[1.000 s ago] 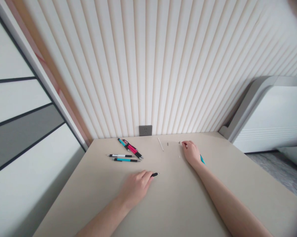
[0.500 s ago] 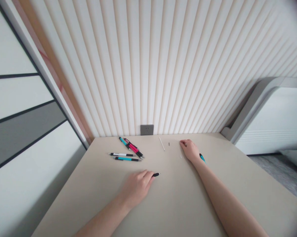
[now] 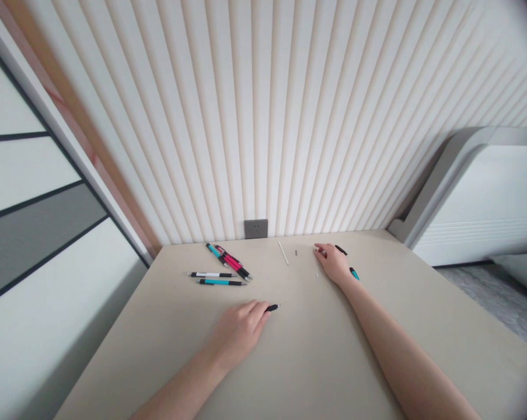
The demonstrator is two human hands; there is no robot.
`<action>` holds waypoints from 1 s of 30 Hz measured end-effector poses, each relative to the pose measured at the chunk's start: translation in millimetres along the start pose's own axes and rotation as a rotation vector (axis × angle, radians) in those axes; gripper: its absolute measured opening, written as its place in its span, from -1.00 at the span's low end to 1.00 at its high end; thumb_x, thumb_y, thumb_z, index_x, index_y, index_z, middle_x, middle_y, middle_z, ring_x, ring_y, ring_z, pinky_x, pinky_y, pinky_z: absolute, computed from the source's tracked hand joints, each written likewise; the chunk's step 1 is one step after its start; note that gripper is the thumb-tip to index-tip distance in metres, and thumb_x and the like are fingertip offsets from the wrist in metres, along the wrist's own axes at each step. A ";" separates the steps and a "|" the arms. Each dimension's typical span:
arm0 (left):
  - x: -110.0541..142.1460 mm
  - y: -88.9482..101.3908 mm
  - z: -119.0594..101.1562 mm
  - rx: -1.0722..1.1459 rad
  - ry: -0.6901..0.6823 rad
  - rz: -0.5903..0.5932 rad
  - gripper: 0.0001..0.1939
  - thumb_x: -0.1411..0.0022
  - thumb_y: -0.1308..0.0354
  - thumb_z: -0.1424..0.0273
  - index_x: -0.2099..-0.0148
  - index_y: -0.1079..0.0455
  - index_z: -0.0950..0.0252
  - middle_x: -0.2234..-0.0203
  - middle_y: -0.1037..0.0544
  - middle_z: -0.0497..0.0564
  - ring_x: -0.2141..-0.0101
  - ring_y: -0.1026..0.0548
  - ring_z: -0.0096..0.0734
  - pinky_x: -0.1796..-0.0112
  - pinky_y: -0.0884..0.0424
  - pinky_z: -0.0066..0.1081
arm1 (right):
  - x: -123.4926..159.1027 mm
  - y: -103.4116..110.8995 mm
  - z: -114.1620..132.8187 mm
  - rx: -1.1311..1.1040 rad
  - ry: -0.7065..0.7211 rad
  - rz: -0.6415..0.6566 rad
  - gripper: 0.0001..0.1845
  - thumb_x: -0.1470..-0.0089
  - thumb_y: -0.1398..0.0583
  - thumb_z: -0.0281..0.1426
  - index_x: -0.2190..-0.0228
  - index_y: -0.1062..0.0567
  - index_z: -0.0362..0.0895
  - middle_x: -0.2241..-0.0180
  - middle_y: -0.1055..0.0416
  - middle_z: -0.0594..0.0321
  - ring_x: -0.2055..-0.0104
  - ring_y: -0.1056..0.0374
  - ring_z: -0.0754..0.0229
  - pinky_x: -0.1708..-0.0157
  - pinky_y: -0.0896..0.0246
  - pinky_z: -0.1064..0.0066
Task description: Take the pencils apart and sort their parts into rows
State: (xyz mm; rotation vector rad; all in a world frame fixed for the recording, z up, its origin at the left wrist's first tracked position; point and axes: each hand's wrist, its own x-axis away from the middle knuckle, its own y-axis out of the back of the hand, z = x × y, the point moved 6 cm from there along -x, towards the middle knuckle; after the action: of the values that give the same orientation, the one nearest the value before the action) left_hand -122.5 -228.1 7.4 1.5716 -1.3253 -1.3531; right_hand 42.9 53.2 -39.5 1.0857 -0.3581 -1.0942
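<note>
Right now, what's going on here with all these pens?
A person is at a beige desk, using bare hands. The left hand is curled around a black pen, with its tip poking out past the fingers. The right hand rests beside a teal pen, near a thin white stick and a small grey piece. More pens lie in a loose pile farther left.

Pens (image 3: 219, 282) are teal, pink, black and white.

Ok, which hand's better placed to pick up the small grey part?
Right, likely: the right hand ends close to the small grey part; the left hand lies farther back, on a black pen.
</note>
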 end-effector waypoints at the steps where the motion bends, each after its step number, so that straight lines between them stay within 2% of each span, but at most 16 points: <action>1: 0.1 -0.1 0.2 0.006 0.000 -0.006 -0.78 -0.42 0.05 0.40 0.06 -0.43 0.22 0.34 -0.57 -0.02 0.34 -0.57 -0.34 0.33 -0.43 -0.44 | 1.1 0.7 0.8 -0.005 0.000 -0.008 -0.65 -0.18 -0.12 -0.34 0.02 -0.52 -0.08 0.15 -0.49 0.14 0.18 -0.41 0.11 0.14 -0.20 0.34; 4: 0.5 0.1 0.9 0.022 -0.010 -0.029 -0.77 -0.43 0.06 0.39 0.07 -0.43 0.22 0.35 -0.57 -0.02 0.35 -0.57 -0.36 0.34 -0.43 -0.45 | 4.5 1.7 2.6 -0.025 0.007 -0.031 -0.61 -0.14 -0.12 -0.40 -0.01 -0.49 -0.09 0.13 -0.48 0.14 0.21 -0.40 0.15 0.16 -0.22 0.36; 9: 1.1 0.3 1.0 0.032 -0.019 -0.039 -0.77 -0.42 0.05 0.39 0.06 -0.43 0.21 0.34 -0.58 -0.02 0.35 -0.57 -0.36 0.34 -0.43 -0.45 | 4.0 -0.4 -0.4 -0.062 0.003 -0.049 -0.63 -0.09 -0.09 -0.47 0.07 -0.52 -0.12 0.20 -0.49 0.15 0.21 -0.40 0.14 0.12 -0.24 0.34; 16: 0.8 0.6 0.5 0.018 -0.021 -0.067 -0.77 -0.42 0.05 0.39 0.08 -0.44 0.21 0.36 -0.58 -0.02 0.37 -0.57 -0.37 0.36 -0.44 -0.46 | -1.4 -1.2 -3.9 -0.129 -0.016 -0.075 -0.50 -0.06 -0.08 -0.51 -0.06 -0.40 -0.11 0.17 -0.53 0.18 0.24 -0.42 0.18 0.13 -0.27 0.33; 21: 0.5 -0.6 1.1 0.009 -0.019 -0.034 -0.76 -0.43 0.07 0.39 0.06 -0.42 0.22 0.34 -0.59 -0.02 0.35 -0.58 -0.35 0.34 -0.44 -0.44 | 0.4 -1.2 -4.8 -0.128 -0.025 -0.083 -0.53 -0.05 -0.09 -0.51 -0.03 -0.42 -0.11 0.18 -0.52 0.18 0.19 -0.41 0.15 0.12 -0.26 0.32; 30: 0.4 -0.8 1.2 -0.002 -0.002 -0.011 -0.79 -0.42 0.04 0.40 0.06 -0.42 0.22 0.35 -0.58 -0.03 0.35 -0.57 -0.34 0.35 -0.42 -0.44 | 3.0 0.4 -1.3 -0.094 -0.035 -0.098 -0.54 -0.08 -0.08 -0.50 -0.04 -0.41 -0.09 0.19 -0.52 0.22 0.22 -0.41 0.17 0.15 -0.25 0.35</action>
State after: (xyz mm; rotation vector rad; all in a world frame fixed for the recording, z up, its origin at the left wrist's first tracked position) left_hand -123.5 -228.2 6.3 1.5782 -1.3186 -1.3628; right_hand 45.5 51.3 -40.5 1.0104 -0.2806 -1.2062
